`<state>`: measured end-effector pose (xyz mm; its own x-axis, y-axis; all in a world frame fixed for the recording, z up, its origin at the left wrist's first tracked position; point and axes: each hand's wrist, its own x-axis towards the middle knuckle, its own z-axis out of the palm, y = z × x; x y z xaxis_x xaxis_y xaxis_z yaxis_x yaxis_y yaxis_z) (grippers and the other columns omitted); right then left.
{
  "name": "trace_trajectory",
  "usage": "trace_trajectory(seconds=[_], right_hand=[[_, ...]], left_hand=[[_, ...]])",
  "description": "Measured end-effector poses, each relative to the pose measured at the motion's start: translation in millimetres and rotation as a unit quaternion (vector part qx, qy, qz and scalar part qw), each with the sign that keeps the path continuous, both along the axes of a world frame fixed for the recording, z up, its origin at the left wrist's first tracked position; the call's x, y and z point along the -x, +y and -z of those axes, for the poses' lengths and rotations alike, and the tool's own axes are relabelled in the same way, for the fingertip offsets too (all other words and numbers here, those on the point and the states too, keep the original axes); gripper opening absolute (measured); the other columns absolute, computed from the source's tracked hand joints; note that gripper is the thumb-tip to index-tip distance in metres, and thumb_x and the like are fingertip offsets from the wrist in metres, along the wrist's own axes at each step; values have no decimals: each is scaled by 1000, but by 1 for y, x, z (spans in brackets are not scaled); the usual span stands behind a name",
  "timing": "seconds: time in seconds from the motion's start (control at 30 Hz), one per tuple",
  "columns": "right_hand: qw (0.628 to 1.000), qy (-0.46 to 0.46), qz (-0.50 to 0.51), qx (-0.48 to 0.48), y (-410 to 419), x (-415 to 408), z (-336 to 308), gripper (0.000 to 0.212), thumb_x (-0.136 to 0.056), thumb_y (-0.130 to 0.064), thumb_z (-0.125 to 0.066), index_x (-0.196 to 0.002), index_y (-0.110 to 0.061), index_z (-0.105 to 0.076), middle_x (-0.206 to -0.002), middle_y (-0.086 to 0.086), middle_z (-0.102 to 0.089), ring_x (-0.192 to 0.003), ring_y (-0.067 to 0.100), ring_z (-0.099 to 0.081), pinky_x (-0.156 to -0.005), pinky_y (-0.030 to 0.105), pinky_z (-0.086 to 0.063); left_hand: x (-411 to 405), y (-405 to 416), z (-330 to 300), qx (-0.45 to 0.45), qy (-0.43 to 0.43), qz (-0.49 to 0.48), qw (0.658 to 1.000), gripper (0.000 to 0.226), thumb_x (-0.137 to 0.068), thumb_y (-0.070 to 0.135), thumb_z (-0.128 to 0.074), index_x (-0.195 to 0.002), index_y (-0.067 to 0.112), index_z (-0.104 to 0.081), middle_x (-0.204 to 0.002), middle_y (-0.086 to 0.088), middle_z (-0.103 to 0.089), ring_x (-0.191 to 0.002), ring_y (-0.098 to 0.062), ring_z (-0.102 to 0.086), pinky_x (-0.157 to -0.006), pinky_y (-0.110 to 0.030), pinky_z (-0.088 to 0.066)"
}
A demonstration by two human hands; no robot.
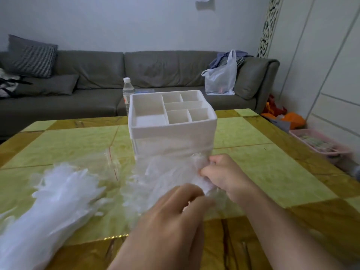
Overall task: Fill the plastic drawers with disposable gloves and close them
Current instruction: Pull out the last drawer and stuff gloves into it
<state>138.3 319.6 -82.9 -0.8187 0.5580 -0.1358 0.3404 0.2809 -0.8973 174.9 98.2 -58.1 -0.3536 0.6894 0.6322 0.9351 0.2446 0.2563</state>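
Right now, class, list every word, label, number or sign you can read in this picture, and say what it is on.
None can be read.
Water bottle: its label is a blur of red, no letters legible.
White organiser: no print visible.
Plastic bag on the sofa: no readable print.

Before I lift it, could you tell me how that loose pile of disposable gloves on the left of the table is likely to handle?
The pile of gloves looks like thin, translucent film, so probably floppy and very light. Its splayed, loose layers would likely slide apart rather than lift together.
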Motion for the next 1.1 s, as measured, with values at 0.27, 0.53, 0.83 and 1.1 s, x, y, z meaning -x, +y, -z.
trace_trajectory(seconds=[0.27,0.53,0.83,1.1], right_hand=[[994,0,-46,-102,11,-2,0,9,-90,-15,-72,-97,-15,-78,-89,-1,-80,-84,18,-76,-83,35,-63],[986,42,-38,-157,9,-2,10,8,-92,-12,-70,-86,-16,-72,-82,-3,-76,-79,15,-71,-70,28,-58],[944,28,-19,-329,2,-5,21,40,-86,-19,-81,-61,-25,-51,-76,-8,-57,-74,13,-55,-60,28,-41],[953,-29,15,-300,-7,-7,20,16,-80,-11,-60,-66,-18,-55,-88,4,-54,-91,29,-57,-70,36,-54]], left_hand=[[57,52,9,235,-194,-226,925,36,-103,16,-41,-139,16,-48,-140,-6,-50,-125,-26,-50,-97,-33,-46],[84,51,22,230,-173,-259,922,36,-98,9,-48,-130,19,-61,-131,-1,-57,-113,-25,-59,-91,-40,-57],[87,60,43,348,-213,-219,887,64,-97,55,-47,-151,22,-41,-154,-5,-40,-143,-29,-37,-116,-46,-40],[105,61,46,390,-271,-199,857,87,-92,66,-51,-160,22,-19,-168,-3,-21,-153,-32,-18,-123,-49,-26]])
